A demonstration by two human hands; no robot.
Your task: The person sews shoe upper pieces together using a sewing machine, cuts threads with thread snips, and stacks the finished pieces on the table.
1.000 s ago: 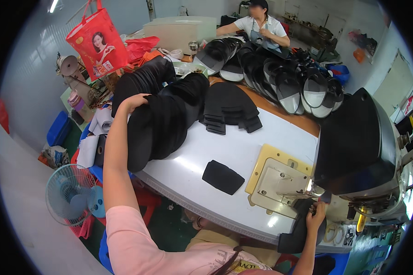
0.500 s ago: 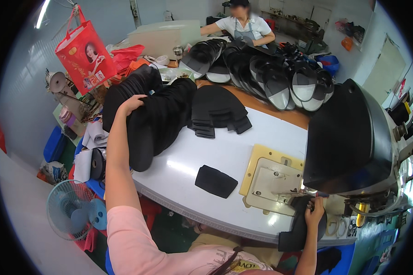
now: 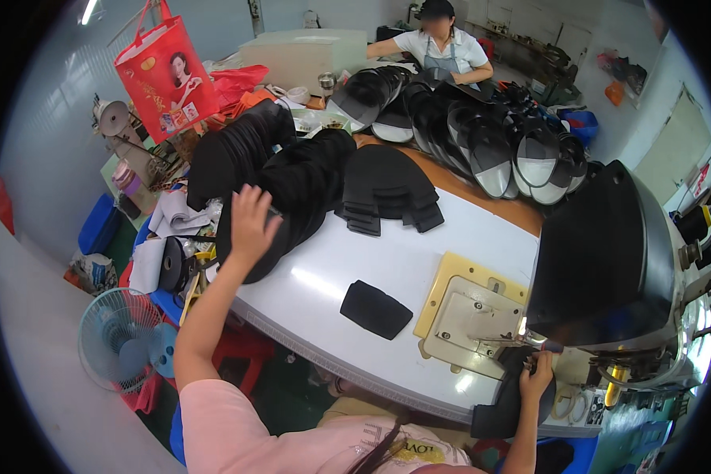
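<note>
My left hand (image 3: pixel 253 225), open with fingers spread, is at the near end of a long row of black rounded flat pieces (image 3: pixel 304 186). It holds nothing, and I cannot tell whether it touches them. At the right, my right hand (image 3: pixel 536 378) is closed, fingers curled, on a black flat piece (image 3: pixel 498 411) beside the sewing machine (image 3: pixel 600 261). That piece hangs partly over the table's near edge. A small red and blue item (image 3: pixel 551 346) shows just past those fingertips; whether I hold it is unclear. Another black piece (image 3: pixel 376 309) lies alone on the white table (image 3: pixel 316 300).
Fanned black pieces (image 3: pixel 391 189) lie farther back. Beyond, black-and-white cap-like pieces (image 3: pixel 490 158) cover a brown surface, where another person (image 3: pixel 446 51) stands. A yellow-edged plate (image 3: pixel 466 304) sits by the machine. A fan (image 3: pixel 122 340) and a red bag (image 3: pixel 166 75) are leftward.
My left hand has come off the far side of the row, moved nearer and spread its fingers. My right hand stays by the machine, and the whole view has shifted slightly.
</note>
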